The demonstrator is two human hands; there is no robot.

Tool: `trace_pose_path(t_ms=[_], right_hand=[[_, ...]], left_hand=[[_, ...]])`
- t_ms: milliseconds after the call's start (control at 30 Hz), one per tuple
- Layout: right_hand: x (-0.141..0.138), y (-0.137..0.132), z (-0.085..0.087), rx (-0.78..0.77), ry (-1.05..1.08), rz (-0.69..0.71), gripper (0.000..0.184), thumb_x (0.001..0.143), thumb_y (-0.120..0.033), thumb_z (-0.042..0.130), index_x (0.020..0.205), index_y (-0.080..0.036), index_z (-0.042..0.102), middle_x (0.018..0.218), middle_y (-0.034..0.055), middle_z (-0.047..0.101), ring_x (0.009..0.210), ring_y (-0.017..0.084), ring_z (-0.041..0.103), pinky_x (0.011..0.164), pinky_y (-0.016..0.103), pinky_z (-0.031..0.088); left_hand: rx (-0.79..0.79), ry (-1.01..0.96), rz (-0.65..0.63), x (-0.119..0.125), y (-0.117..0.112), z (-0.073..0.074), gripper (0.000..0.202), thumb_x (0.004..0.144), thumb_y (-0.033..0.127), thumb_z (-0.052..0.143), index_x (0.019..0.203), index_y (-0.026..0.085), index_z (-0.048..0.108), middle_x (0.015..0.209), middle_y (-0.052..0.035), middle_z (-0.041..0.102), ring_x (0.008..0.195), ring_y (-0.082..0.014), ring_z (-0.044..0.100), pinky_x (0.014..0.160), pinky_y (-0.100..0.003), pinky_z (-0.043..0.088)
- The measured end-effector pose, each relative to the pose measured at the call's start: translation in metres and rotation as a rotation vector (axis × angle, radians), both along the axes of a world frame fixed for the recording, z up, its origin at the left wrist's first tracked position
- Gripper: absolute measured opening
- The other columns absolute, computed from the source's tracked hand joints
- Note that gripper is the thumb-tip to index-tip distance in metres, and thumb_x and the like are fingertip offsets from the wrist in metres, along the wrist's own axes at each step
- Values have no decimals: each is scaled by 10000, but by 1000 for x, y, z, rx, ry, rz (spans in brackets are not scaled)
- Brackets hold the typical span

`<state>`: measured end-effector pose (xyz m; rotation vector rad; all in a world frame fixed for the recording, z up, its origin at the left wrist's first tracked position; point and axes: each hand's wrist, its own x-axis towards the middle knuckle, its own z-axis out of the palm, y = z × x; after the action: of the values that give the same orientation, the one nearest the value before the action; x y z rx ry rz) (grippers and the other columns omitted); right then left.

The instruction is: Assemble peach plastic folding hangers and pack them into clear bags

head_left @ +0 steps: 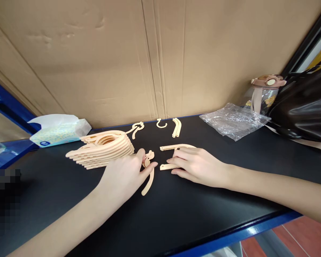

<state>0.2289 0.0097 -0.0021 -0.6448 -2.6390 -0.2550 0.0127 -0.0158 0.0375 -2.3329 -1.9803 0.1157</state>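
Note:
My left hand (125, 175) pinches a peach plastic hanger piece (149, 178) with a hooked end, its curved arm lying on the black table (176, 221). My right hand (196, 165) lies over another peach curved hanger part (173, 147), fingers closed on its lower bar. A stack of several assembled peach hangers (103, 148) sits just left of my left hand. Farther back lie a small hook (162, 124), a pair of curved arm pieces (176, 127) and one more hanger part (136, 129).
A tissue pack (59, 130) rests at the back left. Crumpled clear plastic bags (234, 120), a drinking bottle (264, 93) and a dark bag (306, 103) stand at the back right. A cardboard wall (149, 57) closes the back. The table's blue front edge (256, 230) is near.

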Motion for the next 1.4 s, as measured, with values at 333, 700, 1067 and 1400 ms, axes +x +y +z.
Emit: trace_pose_path(t_ms=[333, 700, 1067, 1400], right_hand=[[-2, 1, -1, -75, -58, -50, 208, 964, -200, 373, 890, -142, 558, 846, 61, 581, 796, 176, 577, 754, 318, 489], [2, 3, 2, -228, -49, -18, 183, 955, -185, 349, 966, -155, 530, 853, 33, 589, 672, 135, 524, 623, 268, 434], [1, 4, -1, -221, -12, -58, 150, 932, -187, 381, 966, -173, 527, 830, 27, 639, 635, 127, 560, 544, 237, 372], [-1, 5, -3, -162, -2, -45, 193, 974, -208, 324, 993, -164, 511, 818, 42, 680, 651, 140, 603, 605, 250, 414]], left_hand=[[38, -161, -58, -3, -3, -9, 221, 876, 362, 432, 712, 214, 415, 570, 29, 548, 477, -152, 515, 477, -245, 232], [53, -474, -313, -11, -2, -8, 143, 940, 263, 269, 823, 232, 347, 706, 35, 546, 567, -150, 520, 525, -266, 333], [94, -339, -270, -6, -14, -7, 201, 975, 343, 290, 931, 217, 439, 634, 37, 575, 515, -158, 566, 484, -249, 309], [89, -292, -359, -6, -7, -16, 369, 1004, 357, 224, 841, 193, 512, 726, -15, 625, 621, -181, 621, 545, -276, 378]])
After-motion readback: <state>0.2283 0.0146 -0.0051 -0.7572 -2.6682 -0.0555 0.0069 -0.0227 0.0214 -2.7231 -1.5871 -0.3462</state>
